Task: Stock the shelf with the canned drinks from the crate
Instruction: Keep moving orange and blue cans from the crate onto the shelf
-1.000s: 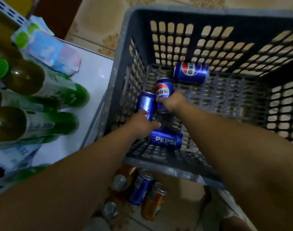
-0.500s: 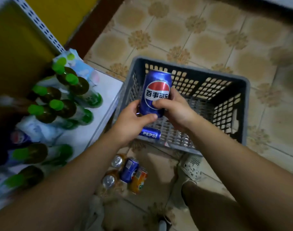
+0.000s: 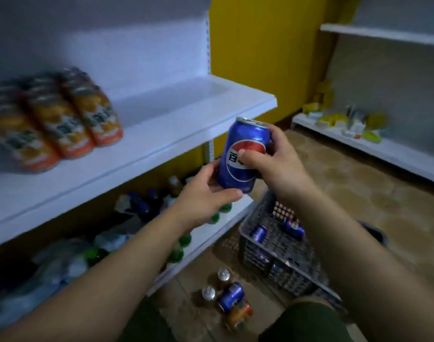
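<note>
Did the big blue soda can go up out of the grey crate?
Yes. The blue Pepsi can has risen from inside the grey plastic crate and now sits well above it, held by both hands beside the white shelf.

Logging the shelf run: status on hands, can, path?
Both hands, left hand and right hand, hold blue can upright. Beside white shelf. Shelf space next to orange cans open.

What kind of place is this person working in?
Probably a small shop: white display shelves hold rows of orange cans, bottled drinks sit below, and a crate of cans stands on the tiled floor.
</note>
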`<state>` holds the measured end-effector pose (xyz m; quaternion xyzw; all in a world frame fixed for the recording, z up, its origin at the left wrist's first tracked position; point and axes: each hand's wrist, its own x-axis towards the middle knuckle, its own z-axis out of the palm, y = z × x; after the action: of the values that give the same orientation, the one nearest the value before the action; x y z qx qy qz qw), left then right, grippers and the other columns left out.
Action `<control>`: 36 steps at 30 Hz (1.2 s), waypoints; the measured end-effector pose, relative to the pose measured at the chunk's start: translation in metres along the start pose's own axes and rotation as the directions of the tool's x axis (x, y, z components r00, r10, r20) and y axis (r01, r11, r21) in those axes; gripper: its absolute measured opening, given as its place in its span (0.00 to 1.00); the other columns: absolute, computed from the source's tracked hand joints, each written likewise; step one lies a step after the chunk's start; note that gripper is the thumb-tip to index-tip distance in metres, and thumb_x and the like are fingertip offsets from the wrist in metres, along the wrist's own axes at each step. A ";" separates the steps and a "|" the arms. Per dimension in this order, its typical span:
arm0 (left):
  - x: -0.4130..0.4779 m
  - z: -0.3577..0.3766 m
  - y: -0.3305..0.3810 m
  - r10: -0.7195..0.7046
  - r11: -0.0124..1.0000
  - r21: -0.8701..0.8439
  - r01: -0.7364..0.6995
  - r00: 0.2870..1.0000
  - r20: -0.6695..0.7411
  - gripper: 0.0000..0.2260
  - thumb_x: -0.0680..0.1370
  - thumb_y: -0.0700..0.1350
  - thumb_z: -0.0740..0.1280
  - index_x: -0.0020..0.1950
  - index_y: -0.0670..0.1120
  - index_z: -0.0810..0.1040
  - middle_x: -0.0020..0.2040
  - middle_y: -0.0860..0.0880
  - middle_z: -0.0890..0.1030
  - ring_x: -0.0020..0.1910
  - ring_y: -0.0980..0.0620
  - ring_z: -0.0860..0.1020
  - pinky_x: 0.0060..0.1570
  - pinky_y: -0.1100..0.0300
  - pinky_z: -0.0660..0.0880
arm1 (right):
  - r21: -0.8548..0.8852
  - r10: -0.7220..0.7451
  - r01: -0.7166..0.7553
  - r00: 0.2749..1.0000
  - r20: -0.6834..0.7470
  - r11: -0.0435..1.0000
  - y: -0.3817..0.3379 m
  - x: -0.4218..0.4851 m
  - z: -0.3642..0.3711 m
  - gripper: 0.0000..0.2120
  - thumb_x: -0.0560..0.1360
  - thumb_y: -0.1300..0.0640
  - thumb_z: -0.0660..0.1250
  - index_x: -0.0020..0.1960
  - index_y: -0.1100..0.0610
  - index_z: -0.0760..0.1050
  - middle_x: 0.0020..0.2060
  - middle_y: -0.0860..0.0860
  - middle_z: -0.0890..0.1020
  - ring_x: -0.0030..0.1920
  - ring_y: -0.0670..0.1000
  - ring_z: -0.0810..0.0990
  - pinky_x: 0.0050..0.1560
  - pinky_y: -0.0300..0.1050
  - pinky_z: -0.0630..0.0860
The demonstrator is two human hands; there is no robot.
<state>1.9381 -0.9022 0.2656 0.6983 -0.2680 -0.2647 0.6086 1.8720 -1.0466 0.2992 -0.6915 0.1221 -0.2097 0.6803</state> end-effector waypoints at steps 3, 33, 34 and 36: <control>-0.049 -0.055 0.025 0.070 0.997 0.038 -0.066 0.993 -0.099 0.26 0.71 0.31 0.71 0.62 0.52 0.68 0.55 0.56 0.78 0.48 0.66 0.80 0.46 0.68 0.76 | 0.003 -0.074 0.075 0.987 0.139 0.997 -0.040 -0.012 0.059 0.24 0.62 0.57 0.73 0.56 0.47 0.72 0.48 0.51 0.82 0.45 0.48 0.83 0.42 0.41 0.79; -0.336 -0.421 -0.019 -0.227 0.192 0.457 0.869 0.492 -0.840 0.34 0.75 0.71 0.47 0.78 0.59 0.49 0.79 0.54 0.45 0.78 0.50 0.43 0.71 0.36 0.38 | -0.021 -0.113 0.188 0.673 0.731 0.982 -0.030 -0.045 0.507 0.32 0.70 0.62 0.75 0.66 0.43 0.62 0.60 0.47 0.74 0.58 0.49 0.76 0.58 0.47 0.74; -0.335 -0.424 -0.022 -0.230 0.196 0.457 0.868 0.493 -0.839 0.34 0.75 0.72 0.46 0.78 0.60 0.47 0.79 0.55 0.44 0.78 0.50 0.42 0.71 0.36 0.38 | -0.027 -0.115 0.198 0.672 0.731 0.980 -0.028 -0.041 0.515 0.33 0.70 0.61 0.75 0.67 0.43 0.63 0.62 0.48 0.73 0.59 0.49 0.75 0.59 0.47 0.74; -0.334 -0.427 -0.028 -0.210 0.209 0.457 0.864 0.496 -0.842 0.34 0.74 0.72 0.46 0.78 0.60 0.47 0.79 0.56 0.44 0.77 0.51 0.42 0.72 0.38 0.38 | -0.051 -0.129 0.238 0.679 0.722 0.970 -0.025 -0.030 0.531 0.35 0.70 0.60 0.76 0.70 0.45 0.63 0.66 0.49 0.71 0.62 0.50 0.74 0.62 0.50 0.74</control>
<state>1.9972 -0.3641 0.3032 0.9858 0.1433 -0.0559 0.0668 2.0853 -0.5593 0.3274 -0.7732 -0.2067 0.0167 0.5993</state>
